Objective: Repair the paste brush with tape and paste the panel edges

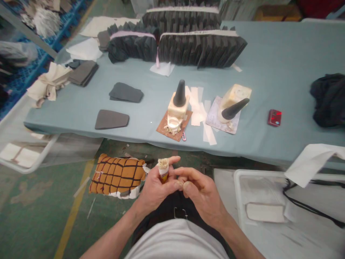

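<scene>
In front of my waist, my left hand (pixel 159 185) is closed around a short glue brush (pixel 163 169), its stubby, crusted bristles pointing up and white wrapping below them. Its index finger sticks out past the brush. My right hand (pixel 203 192) meets it, thumb and fingertips pinched together beside the left thumb. Whatever lies between those fingertips, if anything, is too small to make out. Beyond the hands, a cream glue pot (pixel 175 117) with a black cone (pixel 181 94) sits on a brown board. A second cream pot (pixel 237 99) with a slanting black cone rests on a pale board.
Dark grey cut pieces (pixel 111 119) lie on the blue-green table (pixel 258 64), left of the pots. Rows of bundled dark pieces (pixel 199 50) stand behind. Pale strips (pixel 198 108) and a small red box (pixel 275 117) are nearby. An orange cushion (pixel 118 176) and white bin (pixel 237 180) flank me.
</scene>
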### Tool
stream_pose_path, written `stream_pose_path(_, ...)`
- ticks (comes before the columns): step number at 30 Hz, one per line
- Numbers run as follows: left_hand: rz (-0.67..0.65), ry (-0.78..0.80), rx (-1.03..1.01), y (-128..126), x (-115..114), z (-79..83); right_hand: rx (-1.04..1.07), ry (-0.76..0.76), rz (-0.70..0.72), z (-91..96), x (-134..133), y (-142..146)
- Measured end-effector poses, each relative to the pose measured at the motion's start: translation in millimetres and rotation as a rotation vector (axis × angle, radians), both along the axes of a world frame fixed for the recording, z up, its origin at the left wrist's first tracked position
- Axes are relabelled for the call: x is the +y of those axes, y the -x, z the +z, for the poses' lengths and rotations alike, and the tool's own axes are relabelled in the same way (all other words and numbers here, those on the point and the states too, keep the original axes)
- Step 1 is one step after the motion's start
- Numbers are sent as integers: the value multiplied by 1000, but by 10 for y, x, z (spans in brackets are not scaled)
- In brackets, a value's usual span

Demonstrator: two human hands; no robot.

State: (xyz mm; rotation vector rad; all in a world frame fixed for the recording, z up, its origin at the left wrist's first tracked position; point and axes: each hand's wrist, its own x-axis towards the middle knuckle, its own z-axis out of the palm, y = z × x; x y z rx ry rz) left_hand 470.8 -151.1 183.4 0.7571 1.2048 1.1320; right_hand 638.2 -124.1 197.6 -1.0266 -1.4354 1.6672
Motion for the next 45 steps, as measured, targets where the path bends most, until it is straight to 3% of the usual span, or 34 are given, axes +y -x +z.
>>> stream_pose_path(4, -6, 9, 88, 323, 210, 57, -74, -115, -36, 123, 100, 356)
stream_pose_path(10, -19, 73, 192, 642, 396, 63, -128, -68, -234, 64, 177, 717)
stream_pose_path(15, 15, 107, 144, 726, 463, 81, -65, 72, -270, 51, 272, 893)
stream_pose_path(20, 94, 123, 233, 684, 494, 118, 19, 166, -226, -12, 414, 959)
stream_pose_path(26, 239, 115, 232, 435, 450, 111, -12, 109, -191, -120, 505, 900)
stream_pose_path(31, 223, 128, 216, 222, 474, 95, -130, 28, -140, -198, 590, 745)
stream_pose_path(37, 230, 165, 302, 137, 534, 68, -211, -72, -222, -283, 761, 520)
stream_pose_path(41, 229, 169, 305, 117, 567, 33, -256, -145, -143, -237, 830, 323)
stream_pose_path(45, 261, 167, 42, 98, 601, -1, -260, -81, -104, -312, 822, 116)
